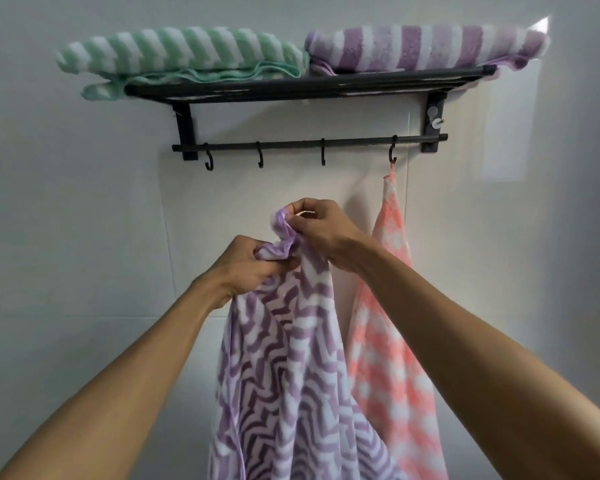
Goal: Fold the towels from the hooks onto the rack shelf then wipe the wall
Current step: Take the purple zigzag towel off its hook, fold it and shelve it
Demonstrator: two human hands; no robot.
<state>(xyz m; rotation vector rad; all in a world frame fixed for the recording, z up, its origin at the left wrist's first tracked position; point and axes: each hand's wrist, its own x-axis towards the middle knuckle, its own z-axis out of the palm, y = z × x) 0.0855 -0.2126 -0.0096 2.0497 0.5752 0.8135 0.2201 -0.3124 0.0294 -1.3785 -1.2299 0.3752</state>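
Observation:
A purple-and-white zigzag towel (291,368) hangs down from my two hands, below the hook rail and off any hook. My left hand (246,268) grips its bunched top edge. Just above and to the right, my right hand (321,226) pinches the towel's corner. A pink-and-white towel (385,341) hangs from the rightmost hook (392,156). On the black rack shelf (305,85) lie a folded green-striped towel (187,51) at the left and a folded purple-striped towel (426,46) at the right.
Three bare hooks hang on the rail (291,145) left of the pink towel's hook. A small metal peg (436,123) sticks out of the right bracket. Pale tiled wall (84,237) lies behind everything.

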